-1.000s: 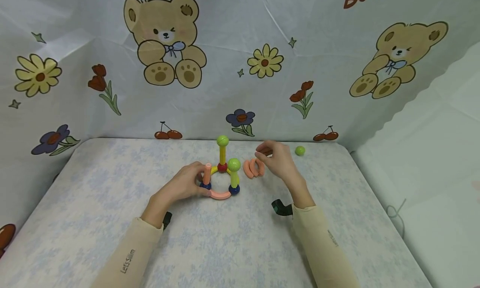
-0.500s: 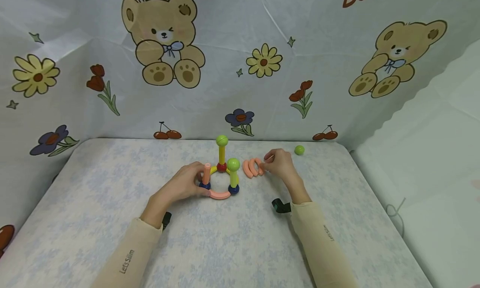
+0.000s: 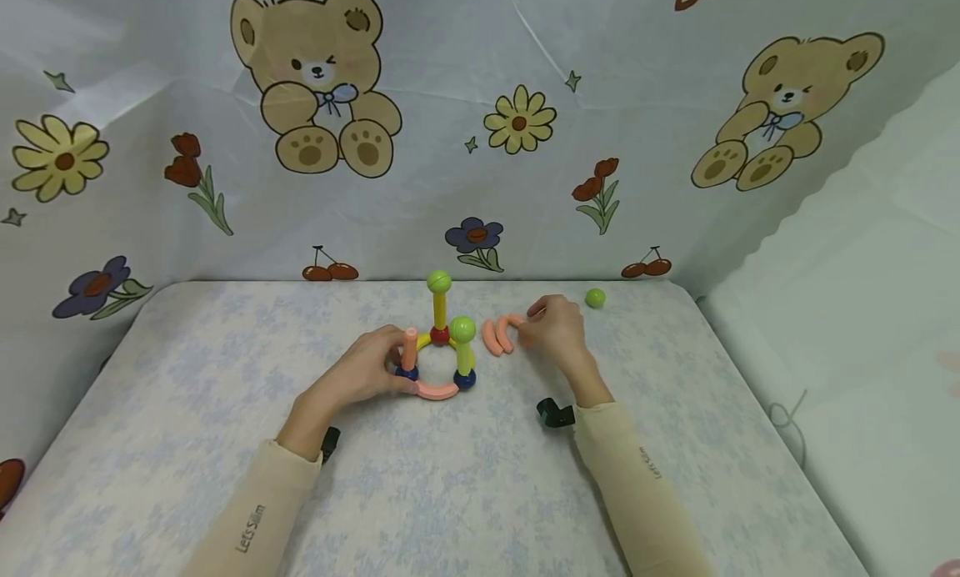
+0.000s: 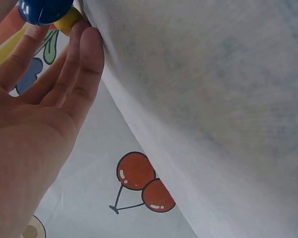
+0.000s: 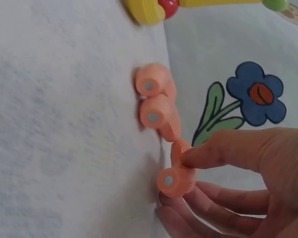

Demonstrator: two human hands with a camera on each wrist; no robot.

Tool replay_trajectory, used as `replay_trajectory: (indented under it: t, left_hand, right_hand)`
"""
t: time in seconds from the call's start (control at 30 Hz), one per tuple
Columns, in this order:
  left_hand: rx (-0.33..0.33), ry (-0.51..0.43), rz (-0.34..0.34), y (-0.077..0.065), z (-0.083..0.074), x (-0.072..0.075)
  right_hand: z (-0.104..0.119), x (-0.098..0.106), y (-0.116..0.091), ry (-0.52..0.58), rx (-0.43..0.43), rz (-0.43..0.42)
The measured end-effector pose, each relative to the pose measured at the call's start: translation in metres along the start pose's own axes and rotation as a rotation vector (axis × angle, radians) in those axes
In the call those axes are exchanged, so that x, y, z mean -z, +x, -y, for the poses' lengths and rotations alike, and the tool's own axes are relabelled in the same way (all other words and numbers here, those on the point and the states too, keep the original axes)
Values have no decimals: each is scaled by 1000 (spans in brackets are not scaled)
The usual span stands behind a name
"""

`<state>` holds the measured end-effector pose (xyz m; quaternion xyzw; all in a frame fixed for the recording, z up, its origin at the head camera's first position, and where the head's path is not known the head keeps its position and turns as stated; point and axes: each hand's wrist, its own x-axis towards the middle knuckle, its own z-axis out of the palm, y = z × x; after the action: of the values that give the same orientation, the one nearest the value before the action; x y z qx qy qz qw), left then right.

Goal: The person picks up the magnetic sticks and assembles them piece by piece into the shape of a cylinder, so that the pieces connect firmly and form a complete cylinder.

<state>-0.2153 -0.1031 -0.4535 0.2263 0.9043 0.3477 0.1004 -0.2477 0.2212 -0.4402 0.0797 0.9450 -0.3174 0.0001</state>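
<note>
Your left grip (image 3: 366,364) pinches a blue ball (image 4: 45,10), your right grip (image 3: 558,331) a curved pink piece (image 5: 179,182) — apparently pick-up, needing a lift next.

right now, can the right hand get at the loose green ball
Probably yes: the loose green ball lies near the right hand with nothing visible between them, though that hand pinches a pink piece, which it may need to release first.

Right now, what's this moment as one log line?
left hand: holds blue ball of toy frame | right hand: pinches curved orange piece | two more orange pieces: beside it | loose green ball: on table
</note>
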Motion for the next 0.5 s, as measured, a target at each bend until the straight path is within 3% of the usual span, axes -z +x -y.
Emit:
replay_trajectory:
  t: [0.2,0.5]
  left_hand:
    - [-19,-10,-1,-1,1,0]
    - [-87,-77,63,-2,-3,-1]
  right_hand:
    - [-5,12,5,79,33,-29]
    - [17,35,-8,455,148,121]
